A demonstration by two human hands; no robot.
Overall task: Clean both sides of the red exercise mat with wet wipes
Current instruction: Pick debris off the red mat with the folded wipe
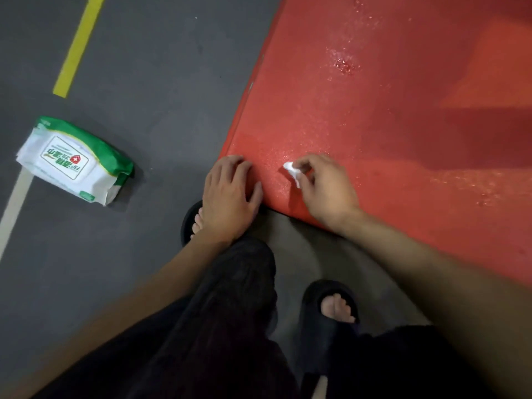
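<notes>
The red exercise mat (388, 110) lies flat on the grey floor and fills the right half of the view, with wet shiny patches on it. My left hand (230, 194) rests on the mat's near left corner, fingers bent over the edge. My right hand (325, 185) pinches a small crumpled white wet wipe (292, 171) against the mat, just right of that corner. The wet wipes pack (74, 161), white and green, lies on the floor to the left, well apart from the mat.
A yellow floor line (77, 47) runs at the upper left and a pale line (14, 203) under the pack. My feet in black slippers (325, 315) stand on the grey floor just in front of the mat's near edge.
</notes>
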